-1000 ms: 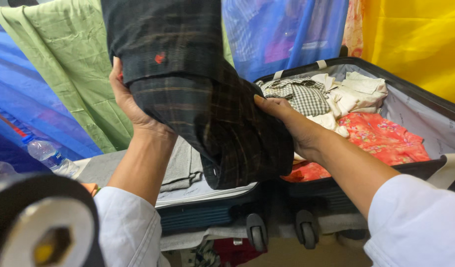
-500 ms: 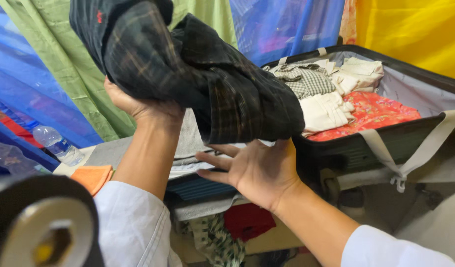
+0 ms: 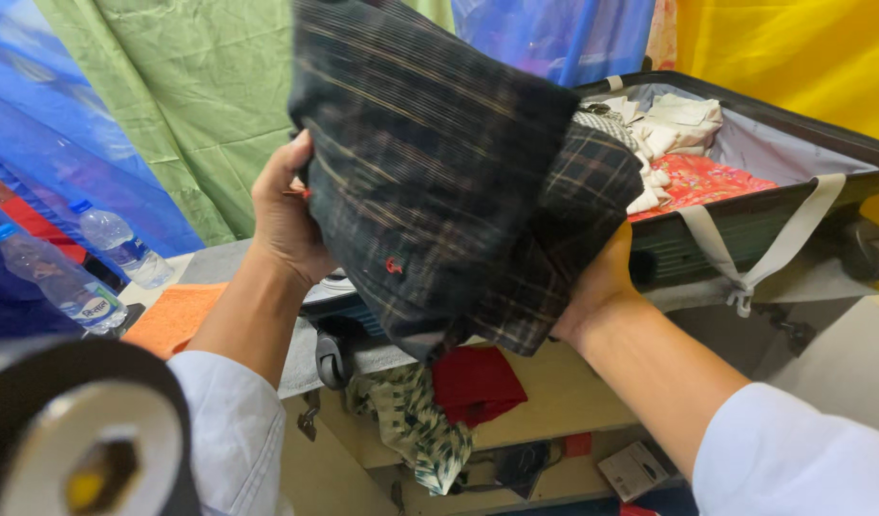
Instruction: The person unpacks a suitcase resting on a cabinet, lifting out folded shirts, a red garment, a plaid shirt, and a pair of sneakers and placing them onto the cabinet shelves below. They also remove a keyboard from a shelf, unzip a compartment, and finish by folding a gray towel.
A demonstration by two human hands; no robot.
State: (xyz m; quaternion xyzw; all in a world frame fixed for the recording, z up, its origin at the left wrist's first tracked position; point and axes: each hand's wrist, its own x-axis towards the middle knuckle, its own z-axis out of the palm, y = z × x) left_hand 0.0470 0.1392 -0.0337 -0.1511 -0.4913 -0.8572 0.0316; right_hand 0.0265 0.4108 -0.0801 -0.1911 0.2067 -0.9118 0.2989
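I hold up a dark plaid shirt point(image 3: 430, 162), folded into a thick bundle, in front of me. My left hand point(image 3: 285, 212) grips its left edge. Its lower right side is held from underneath by my right hand point(image 3: 600, 285). Behind the shirt lies an open dark suitcase point(image 3: 745, 239) with a grey lining. Inside it are white folded clothes point(image 3: 678, 124) and a red patterned garment point(image 3: 702, 180).
Two plastic water bottles point(image 3: 62, 282) lie at the left beside an orange cloth point(image 3: 172, 315). A red cloth point(image 3: 473, 382) and a green patterned cloth point(image 3: 416, 425) hang below the suitcase. Green, blue and yellow sheets hang behind. A black round object point(image 3: 76, 430) fills the lower left corner.
My right hand has come up from below and taken hold of the shirt's lower right side. The bundle has swung closer to the camera and now covers more of the suitcase.
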